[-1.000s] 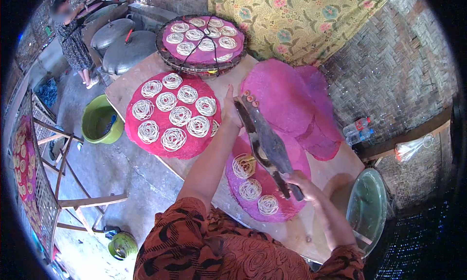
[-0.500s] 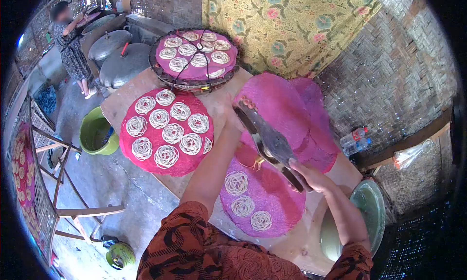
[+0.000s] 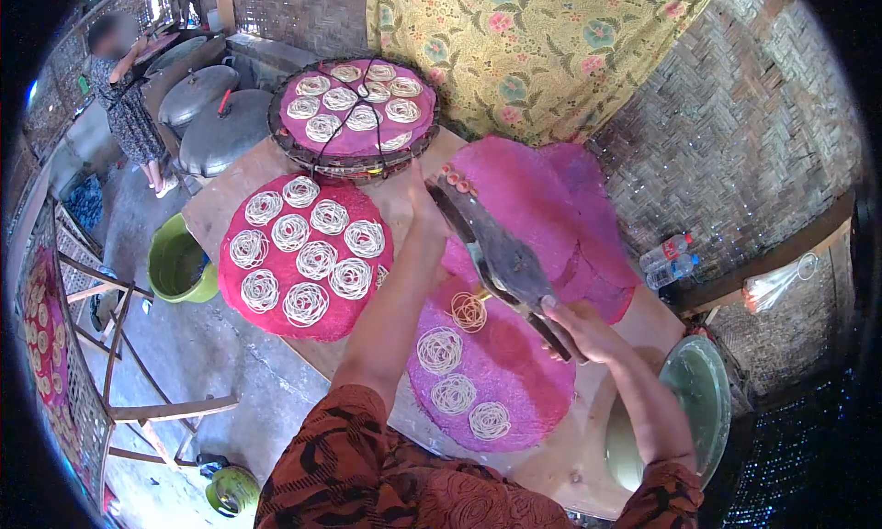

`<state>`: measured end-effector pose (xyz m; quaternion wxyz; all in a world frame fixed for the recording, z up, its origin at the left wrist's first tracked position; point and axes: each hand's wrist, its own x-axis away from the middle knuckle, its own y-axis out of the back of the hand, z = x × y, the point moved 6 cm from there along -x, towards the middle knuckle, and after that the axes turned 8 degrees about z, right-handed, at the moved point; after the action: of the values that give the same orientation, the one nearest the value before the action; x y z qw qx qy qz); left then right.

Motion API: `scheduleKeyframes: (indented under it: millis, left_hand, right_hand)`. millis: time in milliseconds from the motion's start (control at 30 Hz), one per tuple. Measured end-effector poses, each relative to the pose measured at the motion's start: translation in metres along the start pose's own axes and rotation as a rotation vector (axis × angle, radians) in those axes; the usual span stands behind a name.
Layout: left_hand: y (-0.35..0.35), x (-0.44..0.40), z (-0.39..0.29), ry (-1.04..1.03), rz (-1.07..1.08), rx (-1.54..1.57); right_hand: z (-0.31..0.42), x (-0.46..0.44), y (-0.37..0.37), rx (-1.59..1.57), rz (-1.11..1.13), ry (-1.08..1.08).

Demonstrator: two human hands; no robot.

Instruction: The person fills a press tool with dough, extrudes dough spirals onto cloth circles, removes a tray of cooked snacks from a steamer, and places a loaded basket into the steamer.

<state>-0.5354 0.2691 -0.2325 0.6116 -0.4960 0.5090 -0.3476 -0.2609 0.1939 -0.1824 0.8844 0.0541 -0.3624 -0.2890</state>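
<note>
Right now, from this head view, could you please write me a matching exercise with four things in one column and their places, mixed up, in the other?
Things
1. dark tool
2. flowered cloth
3. red mat
4. lime green tub

Places
A. standing on the floor
B. gripped near one end by the left hand and near the other by the right hand
C. lying on the table, with pale coils on it
D. hanging by the woven wall

Right pairs: 1-B, 2-D, 3-C, 4-A.
</note>
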Motion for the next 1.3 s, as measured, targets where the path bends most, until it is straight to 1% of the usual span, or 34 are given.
scheduleKeyframes:
  millis: [67, 100, 133, 167, 233, 333, 400, 467, 533, 600, 633, 700, 733, 800, 833, 867, 933, 967, 1000, 1067, 1100, 1133, 1200, 1267, 1300]
  left_hand:
    - [-0.005, 0.001, -0.005, 0.035, 0.042, -0.006]
    - [-0.007, 0.009, -0.006, 0.041, 0.01, -0.019]
    - [-0.009, 0.017, -0.005, 0.047, -0.023, -0.032]
    - [0.001, 0.021, -0.005, -0.006, -0.115, -0.088]
    - [0.013, 0.025, 0.008, -0.011, -0.112, -0.062]
    - [0.04, 0.013, 0.017, -0.015, -0.076, 0.026]
    - [0.05, 0.008, 0.014, 0.005, -0.111, 0.002]
    - [0.048, 0.007, 0.003, 0.007, -0.098, -0.043]
    - [0.041, 0.004, -0.007, 0.014, -0.084, -0.092]
    - [0.019, -0.001, -0.014, 0.045, 0.011, -0.168]
    - [0.008, -0.004, -0.013, 0.049, 0.01, -0.171]
    - [-0.011, -0.01, -0.002, 0.089, 0.053, -0.111]
    - [-0.005, -0.013, 0.004, 0.093, 0.051, -0.109]
    - [0.003, -0.019, 0.022, 0.108, 0.147, 0.058]
    - [0.011, -0.018, 0.032, 0.095, 0.106, 0.077]
    - [0.016, -0.016, 0.046, 0.099, 0.109, 0.083]
    - [0.044, -0.015, 0.067, 0.065, -0.079, 0.114]
    - [0.051, -0.019, 0.071, 0.069, -0.075, 0.118]
    - [0.052, -0.021, 0.075, 0.073, -0.055, 0.134]
    - [0.055, -0.027, 0.078, 0.08, -0.036, 0.154]
    - [0.049, -0.033, 0.073, 0.083, -0.009, 0.114]
    - [0.041, -0.036, 0.069, 0.087, 0.017, 0.071]
    - [0.031, -0.034, 0.068, 0.106, 0.027, 0.081]
    - [0.021, -0.031, 0.07, 0.122, 0.038, 0.088]
    - [0.023, -0.026, 0.075, 0.116, -0.011, 0.083]
  right_hand:
    - [-0.004, -0.004, -0.01, -0.064, 0.067, 0.021]
    - [-0.004, -0.003, -0.015, -0.091, 0.114, 0.038]
    - [-0.003, 0.001, -0.015, -0.096, 0.115, 0.041]
    - [-0.003, 0.01, -0.013, -0.111, 0.107, 0.004]
    - [-0.004, 0.015, -0.007, -0.109, 0.108, -0.054]
    - [-0.017, -0.002, 0.003, -0.044, 0.075, -0.041]
    - [-0.025, -0.018, -0.002, -0.015, 0.042, -0.032]
    - [-0.029, -0.031, -0.009, -0.004, -0.024, -0.035]
    - [-0.033, -0.041, -0.015, 0.01, -0.006, -0.018]
    - [-0.026, -0.044, -0.022, -0.075, 0.061, 0.111]
    - [-0.026, -0.042, -0.018, -0.08, 0.06, 0.113]
    - [-0.033, -0.033, -0.012, -0.4, 0.214, -0.012]
    - [-0.032, -0.028, -0.003, -0.404, 0.212, -0.015]
    - [-0.034, -0.017, 0.015, -0.257, 0.182, -0.117]
    - [-0.035, -0.013, 0.023, -0.205, 0.142, -0.131]
    - [-0.035, -0.009, 0.03, -0.204, 0.134, -0.133]
    - [-0.038, 0.001, 0.041, -0.15, 0.153, -0.262]
    - [-0.032, 0.004, 0.047, -0.1, 0.069, -0.262]
    - [-0.032, 0.002, 0.048, -0.1, 0.062, -0.265]
    - [-0.035, -0.007, 0.055, -0.015, 0.022, -0.193]
    - [-0.038, -0.01, 0.054, -0.022, -0.03, -0.18]
    - [-0.038, -0.009, 0.049, -0.027, -0.033, -0.181]
    - [-0.035, -0.005, 0.041, -0.076, -0.046, -0.132]
    - [-0.029, 0.006, 0.04, -0.107, -0.009, -0.118]
    - [-0.029, 0.013, 0.043, -0.109, 0.0, -0.151]
